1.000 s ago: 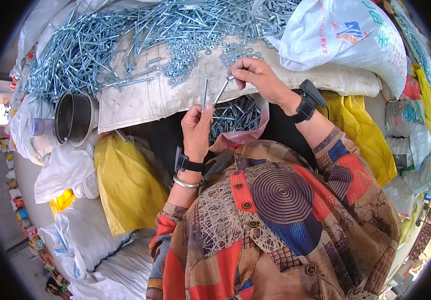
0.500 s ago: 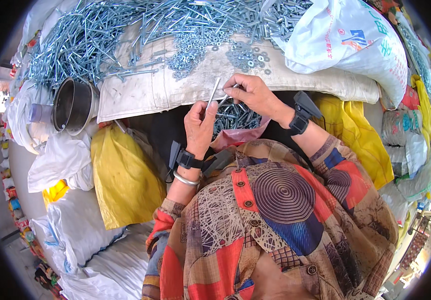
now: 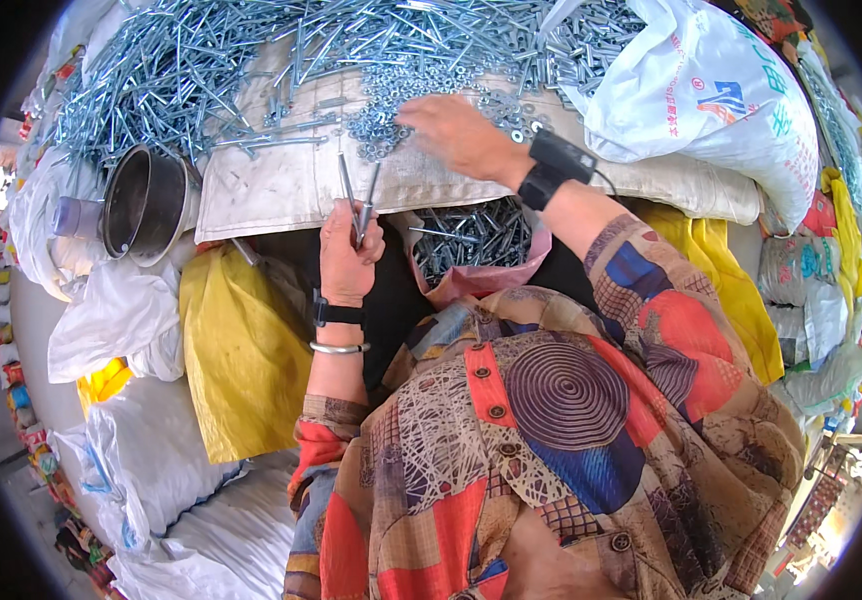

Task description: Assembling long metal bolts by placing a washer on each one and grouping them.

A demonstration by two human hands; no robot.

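My left hand (image 3: pixel 351 258) is closed around two slim metal bolts (image 3: pixel 367 202), which stick up side by side past the fingers. Over the cloth edge, my right hand (image 3: pixel 466 143) reaches across to a heap of small nuts (image 3: pixel 383 106), fingers stretched out above it. Whether the fingertips touch a nut is hard to see. Washers (image 3: pixel 517 134) lie scattered just beyond the right hand. Below, between both arms, an open pink bag (image 3: pixel 478 283) holds many short metal bolts (image 3: pixel 476 238).
Long metal rods (image 3: pixel 146 95) are heaped at the far left, and short metal tubes (image 3: pixel 576 48) at the far right. A white sack (image 3: pixel 696 90) leans beside them. A dark pot (image 3: pixel 143 207) stands left of the pale cloth (image 3: pixel 261 185). Yellow sacks (image 3: pixel 241 360) hang in front.
My hands have parted. The left moved left and a little down with the metal bolts; the right moved up from the bolts to the heap of nuts.
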